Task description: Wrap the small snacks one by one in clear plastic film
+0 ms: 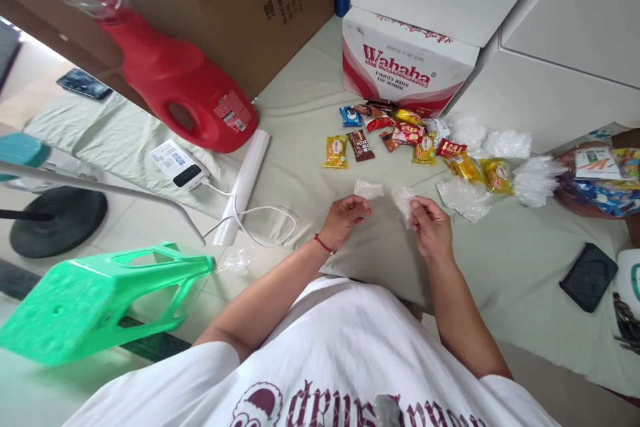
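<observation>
The right hand (431,225) pinches a small clear plastic bag (403,202) between thumb and fingertips, the other fingers curled in loosely; the bag stands up just above the hand, over the pale cloth (300,127) spread on the floor. The left hand (345,219) is half closed, fingertips drawn together near the thumb — whether it grips anything I cannot tell. Just beyond it a second clear bag (369,189) lies flat on the cloth, close to the fingertips but apart. Farther out, a scatter of wrapped snacks (400,137) sits in front of a red and white cardboard box (405,67), with a heap of more clear bags (500,167) to the right. A red jug (185,90) lies on its side at the left — near a green plastic stool (100,300).
</observation>
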### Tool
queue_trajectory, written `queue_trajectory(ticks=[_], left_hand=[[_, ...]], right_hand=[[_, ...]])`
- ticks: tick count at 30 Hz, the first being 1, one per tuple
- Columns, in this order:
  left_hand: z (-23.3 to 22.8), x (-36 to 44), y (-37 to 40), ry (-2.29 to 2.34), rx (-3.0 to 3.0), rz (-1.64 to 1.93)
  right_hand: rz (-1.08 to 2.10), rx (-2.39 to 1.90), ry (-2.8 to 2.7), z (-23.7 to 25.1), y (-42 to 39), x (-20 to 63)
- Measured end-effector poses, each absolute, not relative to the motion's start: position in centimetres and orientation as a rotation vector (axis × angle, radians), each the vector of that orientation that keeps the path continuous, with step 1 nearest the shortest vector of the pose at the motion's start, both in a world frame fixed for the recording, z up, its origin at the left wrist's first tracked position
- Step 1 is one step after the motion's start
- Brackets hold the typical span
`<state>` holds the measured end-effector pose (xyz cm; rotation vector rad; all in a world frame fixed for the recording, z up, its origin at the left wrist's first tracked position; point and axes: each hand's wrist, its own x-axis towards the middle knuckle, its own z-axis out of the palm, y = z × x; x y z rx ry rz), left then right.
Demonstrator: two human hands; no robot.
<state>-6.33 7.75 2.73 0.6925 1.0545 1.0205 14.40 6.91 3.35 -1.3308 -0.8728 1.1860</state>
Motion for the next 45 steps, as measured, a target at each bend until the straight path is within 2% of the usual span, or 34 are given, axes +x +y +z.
queue_trajectory(ticks=[6,10,15,19,22,24,28,36,39,41,43,45], left_hand=[[3.7,-5.1,7.8,0.982,0.682,0.973],[3.7,-4.5,8.0,1.025,0.597,1.055],[3.4,-5.1,8.4,0.974,0.382,1.129],[3.3,-4.7,8.2,1.067,0.540,1.244],[3.5,-3.8,7.5,1.020,0.764,1.221],[3.5,-3.4,7.1,0.990,0.817,1.191],[3.5,-4.0,7.1,1.029,0.640,1.219],[3.6,-5.4,8.2,0.939,0.262,1.196],[3.6,-5.5,8.7,0.954,0.215,1.216],[3.6,-5.4,8.8,0.992,0.275,1.238],[3.8,-5.0,8.6,1.090,0.384,1.279],[4.1,-4.4,8.2,1.224,0.549,1.323]], right_hand=[[1.059,-1.229,-1.393,3.3,6.1,14.7],[0.923,-1.164,-1.394,3.6,5.8,14.6],[0.897,-1.169,-1.368,3.6,5.1,16.4],[1.072,-1.347,-1.282,3.7,4.8,16.8],[1.268,-1.369,-1.180,3.9,5.3,15.0],[1.285,-1.358,-1.130,4.1,5.9,13.7],[1.273,-1.342,-0.923,4.7,6.9,13.6],[1.536,-1.384,-0.763,4.5,5.1,17.4],[1.376,-1.588,-1.019,3.5,4.4,18.2],[1.026,-1.726,-1.266,3.5,4.0,18.3],[0.673,-1.683,-1.431,4.1,3.7,17.8],[0.537,-1.515,-1.608,5.1,3.4,16.4]])
